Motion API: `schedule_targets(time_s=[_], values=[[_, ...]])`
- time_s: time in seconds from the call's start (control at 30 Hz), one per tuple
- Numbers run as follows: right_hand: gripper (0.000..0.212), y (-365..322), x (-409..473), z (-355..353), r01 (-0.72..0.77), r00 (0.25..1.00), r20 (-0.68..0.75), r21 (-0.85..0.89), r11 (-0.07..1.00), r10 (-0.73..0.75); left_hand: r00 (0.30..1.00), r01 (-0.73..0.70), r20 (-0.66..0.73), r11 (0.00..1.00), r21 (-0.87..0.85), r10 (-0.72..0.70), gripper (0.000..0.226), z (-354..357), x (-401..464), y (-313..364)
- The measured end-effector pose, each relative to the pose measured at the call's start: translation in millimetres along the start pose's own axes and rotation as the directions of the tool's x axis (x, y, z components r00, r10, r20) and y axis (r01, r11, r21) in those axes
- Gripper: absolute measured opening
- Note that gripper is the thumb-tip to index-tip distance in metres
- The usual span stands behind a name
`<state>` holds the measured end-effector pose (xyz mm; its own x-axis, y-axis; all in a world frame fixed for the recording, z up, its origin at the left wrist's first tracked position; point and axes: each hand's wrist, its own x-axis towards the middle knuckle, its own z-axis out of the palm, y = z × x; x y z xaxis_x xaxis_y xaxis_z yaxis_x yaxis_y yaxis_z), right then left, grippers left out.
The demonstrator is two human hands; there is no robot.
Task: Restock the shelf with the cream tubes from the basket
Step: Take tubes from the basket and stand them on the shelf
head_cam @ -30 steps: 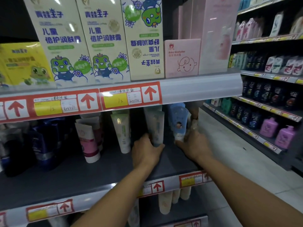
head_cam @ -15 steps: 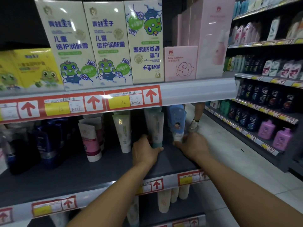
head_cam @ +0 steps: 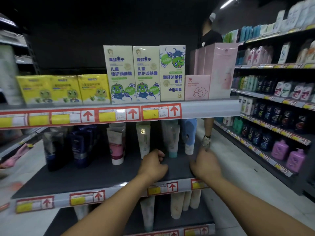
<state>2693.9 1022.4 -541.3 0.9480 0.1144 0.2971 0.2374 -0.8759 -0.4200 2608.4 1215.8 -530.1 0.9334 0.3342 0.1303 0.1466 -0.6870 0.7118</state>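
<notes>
**Both hands empty at the middle shelf**

Left hand [head_cam: 154, 165], fingers curled on nothing, and blurred right hand [head_cam: 205, 165], grip unclear, hover over the dark grey shelf [head_cam: 88, 178]. Pale cream tube with teal cap [head_cam: 173, 142] stands upright just beyond them.

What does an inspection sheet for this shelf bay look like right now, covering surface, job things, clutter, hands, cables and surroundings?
Surface: dark middle shelf, bare toward its front edge.
Job's things: teal-capped tube and blue tube stand cap-down at the back; no basket seen.
Clutter: pink-banded tube, dark bottles, one frog box upside down on the shelf above.
Hands: left hand curled, empty; right hand blurred, grip unclear.
Cables: nothing seen.
Surroundings: another person behind the shelf; stocked aisle to the right.
</notes>
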Motion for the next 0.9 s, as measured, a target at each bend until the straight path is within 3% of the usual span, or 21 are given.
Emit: schedule_targets(time_s=[0.37, 0.7, 0.9], values=[[0.032, -25, -26, -5, -0.062, 0.998, 0.012, 0.038, 0.997, 0.062, 0.991, -0.051, -0.117, 0.997, 0.052, 0.057, 0.032, -56, -46, -23], [0.021, -124, -63, 17, 0.212, 0.977, -0.032, 0.062, 0.975, -0.211, 0.971, 0.037, -0.240, 0.997, 0.074, -0.018, 0.029, -118, -75, -59], [0.033, -195, -96, 42, 0.330, 0.942, 0.008, 0.150, 0.932, -0.335, 0.939, 0.092, -0.337, 0.994, 0.062, -0.066, 0.028, -157, -91, -95]])
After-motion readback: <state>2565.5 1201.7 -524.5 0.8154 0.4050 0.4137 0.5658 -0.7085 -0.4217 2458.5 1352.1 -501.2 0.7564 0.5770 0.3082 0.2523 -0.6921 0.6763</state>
